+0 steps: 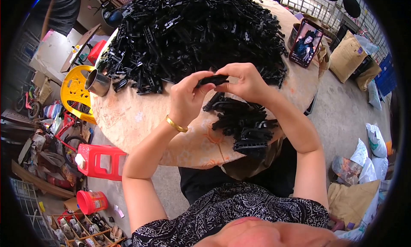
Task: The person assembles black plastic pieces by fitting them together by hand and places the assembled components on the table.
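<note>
Between my two hands is a small black plastic part (215,79), held level above the table's near half. My left hand (188,95) pinches its left end with thumb and fingers. The right end is gripped by my right hand (246,82), its fingertips meeting the left ones over the top. Just beyond my hands rises a large heap of black plastic parts (192,37), alike in colour. A smaller pile of black parts (246,123) lies below my right hand, near the table's front edge. The exact kind of part cannot be made out.
The round table (124,114) has a pale patterned cover. A metal cup (98,82) stands at its left edge, a propped phone (306,42) at the right. Around it are a yellow chair (70,91), a red stool (96,159), a red bucket (90,202) and several sacks (346,56).
</note>
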